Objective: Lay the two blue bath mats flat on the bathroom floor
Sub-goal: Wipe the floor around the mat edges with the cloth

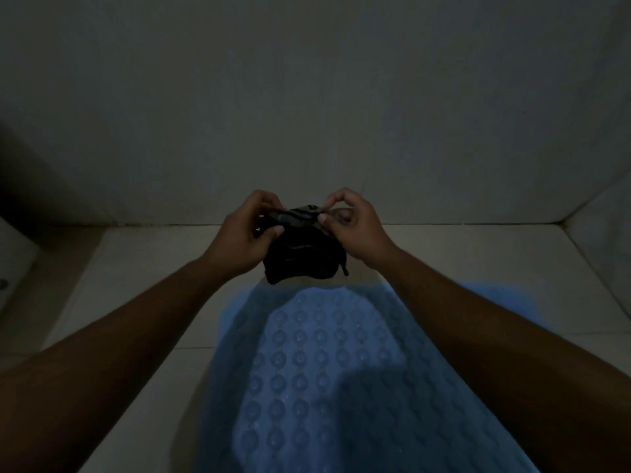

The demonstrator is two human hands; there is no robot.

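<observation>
A blue bath mat (pixel 317 363) with rows of round suction cups lies flat on the pale tiled floor below me, running from mid-frame to the bottom edge. Part of it is shaded by my arms. Above its far end both hands hold up a small dark bundle (pixel 304 254) that looks like crumpled black fabric. My left hand (pixel 239 237) pinches its upper left edge. My right hand (pixel 355 230) pinches its upper right edge between thumb and fingers. I see only one blue mat; the light is dim.
A plain tiled wall (pixel 307 97) stands just beyond the hands. Another wall (pixel 601 233) closes the right side, forming a corner. At the left edge a pale raised fixture (pixel 13 254) is partly in view. Bare floor tile (pixel 143 268) lies left of the mat.
</observation>
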